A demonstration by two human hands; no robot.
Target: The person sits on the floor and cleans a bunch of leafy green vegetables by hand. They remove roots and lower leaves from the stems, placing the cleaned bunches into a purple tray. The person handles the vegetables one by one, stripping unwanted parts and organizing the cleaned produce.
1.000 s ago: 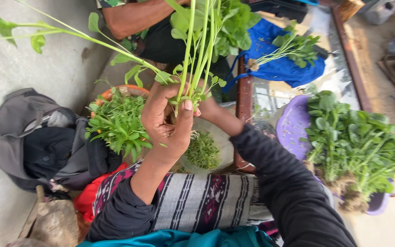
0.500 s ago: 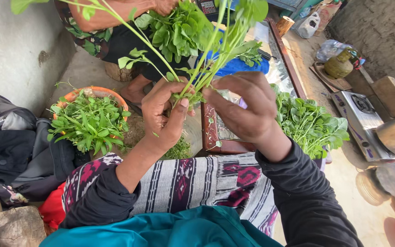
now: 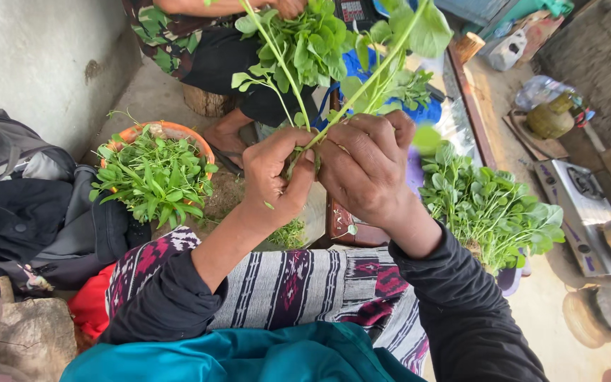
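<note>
Both hands, left (image 3: 271,178) and right (image 3: 363,166), pinch upright leafy stems (image 3: 298,106), leaves topmost.

right hand (image 3: 365,170) is brought from behind onto the stems (image 3: 305,145), closed beside left hand (image 3: 274,177) | leafy sprigs (image 3: 334,49) are raised | orange bowl (image 3: 171,132) is seen further left

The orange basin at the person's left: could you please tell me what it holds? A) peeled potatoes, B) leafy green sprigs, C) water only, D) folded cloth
B: the orange basin is heaped with leafy green sprigs, the same kind of plant as the stems pinched between the left hand and right hand.
</note>
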